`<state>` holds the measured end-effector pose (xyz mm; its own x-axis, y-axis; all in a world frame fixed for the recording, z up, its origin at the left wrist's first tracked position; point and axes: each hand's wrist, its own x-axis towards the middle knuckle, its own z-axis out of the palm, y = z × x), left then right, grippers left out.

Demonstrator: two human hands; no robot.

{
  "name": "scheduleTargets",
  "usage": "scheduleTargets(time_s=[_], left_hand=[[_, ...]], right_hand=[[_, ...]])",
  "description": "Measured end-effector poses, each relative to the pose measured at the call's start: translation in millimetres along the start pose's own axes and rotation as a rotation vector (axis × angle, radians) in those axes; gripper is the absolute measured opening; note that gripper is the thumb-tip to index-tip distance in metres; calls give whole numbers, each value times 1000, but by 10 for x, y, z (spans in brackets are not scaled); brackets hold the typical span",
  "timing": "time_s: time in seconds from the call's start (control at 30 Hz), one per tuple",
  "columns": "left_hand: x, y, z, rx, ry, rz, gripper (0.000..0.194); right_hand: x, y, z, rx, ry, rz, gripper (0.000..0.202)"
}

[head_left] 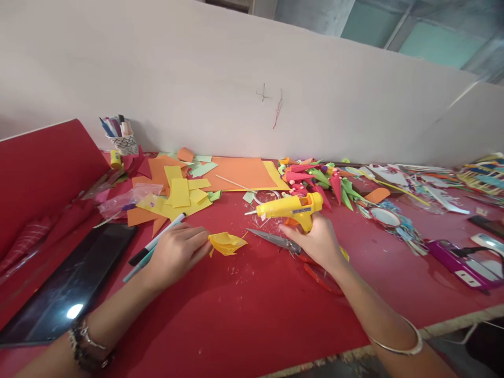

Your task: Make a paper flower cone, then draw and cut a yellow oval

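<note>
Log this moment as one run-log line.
left hand: holds folded yellow paper | right hand: holds yellow glue gun | near right hand: scissors | near left hand: white marker

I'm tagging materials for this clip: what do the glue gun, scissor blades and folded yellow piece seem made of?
Glue gun: probably hard plastic, from its smooth, shiny yellow body.
Scissor blades: apparently metal, grey with a dull sheen.
Folded yellow piece: likely paper, matte and creased, though thin foam is possible.
</note>
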<state>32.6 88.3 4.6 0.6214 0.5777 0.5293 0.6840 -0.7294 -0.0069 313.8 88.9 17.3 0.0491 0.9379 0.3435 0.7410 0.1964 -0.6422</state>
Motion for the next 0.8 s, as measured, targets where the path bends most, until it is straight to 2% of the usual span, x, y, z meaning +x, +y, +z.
scheduleTargets(time_s=[0.13,0.23,0.6,0.8], left_hand=[[8,10,-1,-37,2,-7,32],[20,29,-13,-56,12,6,32],[14,30,-7,-64,31,34,28],[22,40,-28,-57,41,66,23]], right_hand=[[-96,-157,28,61,-77,-90,24],[-126,-207,66,46,-88,-133,19],[-110,-101,119,-32,-150,-162,14],[-87,-35,107,-60,-201,-128,15]])
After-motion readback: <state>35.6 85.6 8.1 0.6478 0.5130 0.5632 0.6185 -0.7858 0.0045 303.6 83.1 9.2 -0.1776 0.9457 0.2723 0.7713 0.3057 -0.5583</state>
